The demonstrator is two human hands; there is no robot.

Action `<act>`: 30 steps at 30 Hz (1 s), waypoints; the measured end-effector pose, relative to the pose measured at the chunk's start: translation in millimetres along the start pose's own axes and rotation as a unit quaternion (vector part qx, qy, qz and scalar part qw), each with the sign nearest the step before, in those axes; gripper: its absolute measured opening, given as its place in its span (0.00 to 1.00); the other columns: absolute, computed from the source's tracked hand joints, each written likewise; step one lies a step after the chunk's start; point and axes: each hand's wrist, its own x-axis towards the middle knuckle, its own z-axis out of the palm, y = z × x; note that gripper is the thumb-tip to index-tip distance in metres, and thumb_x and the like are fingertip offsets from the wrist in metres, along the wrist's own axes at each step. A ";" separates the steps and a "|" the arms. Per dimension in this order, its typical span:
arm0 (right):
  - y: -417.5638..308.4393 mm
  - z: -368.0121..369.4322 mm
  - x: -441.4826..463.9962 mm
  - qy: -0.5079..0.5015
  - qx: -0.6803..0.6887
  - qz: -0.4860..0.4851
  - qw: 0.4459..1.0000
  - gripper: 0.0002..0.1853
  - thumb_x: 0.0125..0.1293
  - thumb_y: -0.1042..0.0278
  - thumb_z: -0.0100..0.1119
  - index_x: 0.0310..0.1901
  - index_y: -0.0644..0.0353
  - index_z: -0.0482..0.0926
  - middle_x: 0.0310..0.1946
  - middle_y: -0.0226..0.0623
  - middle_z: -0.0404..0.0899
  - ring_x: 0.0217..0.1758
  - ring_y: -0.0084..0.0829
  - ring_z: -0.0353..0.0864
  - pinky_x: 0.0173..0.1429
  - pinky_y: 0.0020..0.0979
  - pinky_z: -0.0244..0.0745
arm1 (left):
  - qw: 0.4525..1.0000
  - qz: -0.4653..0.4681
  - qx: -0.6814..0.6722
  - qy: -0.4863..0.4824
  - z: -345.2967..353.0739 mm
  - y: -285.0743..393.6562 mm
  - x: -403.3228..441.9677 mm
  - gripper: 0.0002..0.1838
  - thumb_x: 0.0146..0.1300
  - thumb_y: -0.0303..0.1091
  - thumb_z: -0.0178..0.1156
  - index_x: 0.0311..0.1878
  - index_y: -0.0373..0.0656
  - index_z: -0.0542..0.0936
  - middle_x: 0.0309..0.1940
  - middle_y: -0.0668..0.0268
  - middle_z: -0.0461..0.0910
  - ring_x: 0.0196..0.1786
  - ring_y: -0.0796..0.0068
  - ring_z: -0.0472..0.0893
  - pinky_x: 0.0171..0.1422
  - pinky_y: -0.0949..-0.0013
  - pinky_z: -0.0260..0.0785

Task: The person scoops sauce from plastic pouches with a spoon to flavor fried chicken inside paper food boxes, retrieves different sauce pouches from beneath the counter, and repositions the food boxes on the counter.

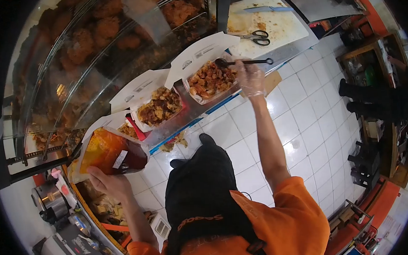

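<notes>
My left hand (108,182) is bare and grips the lower side of a clear plastic pouch of sauce (103,151), orange on one side and dark red on the other, with a small white label. In a clear plastic glove, my right hand (251,79) holds a black spoon (259,61). The spoon's bowl rests at the rim of the right-hand takeaway box (203,99), which holds chopped fried chicken (212,79). Beside it stands a middle open box with chicken pieces (160,107). A further box is partly hidden behind the pouch.
A glass display case (110,53) with fried chicken runs along the counter's far side. Scissors (257,38) and a knife (268,9) lie on a white cutting board (279,24). Scraps (173,142) hang at the counter's edge. Another person's legs (365,98) are at right.
</notes>
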 end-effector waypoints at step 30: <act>-54.3 30.8 -77.2 0.086 0.439 0.258 0.856 0.14 0.74 0.59 0.58 0.44 0.63 0.78 0.31 0.38 0.86 0.20 0.16 0.69 0.21 0.18 0.60 | 0.952 0.089 0.024 -0.291 146.8 -14.8 -62.5 0.20 0.78 0.41 0.47 0.52 0.31 0.78 0.29 0.51 0.82 0.29 0.67 0.78 0.39 0.63 0.71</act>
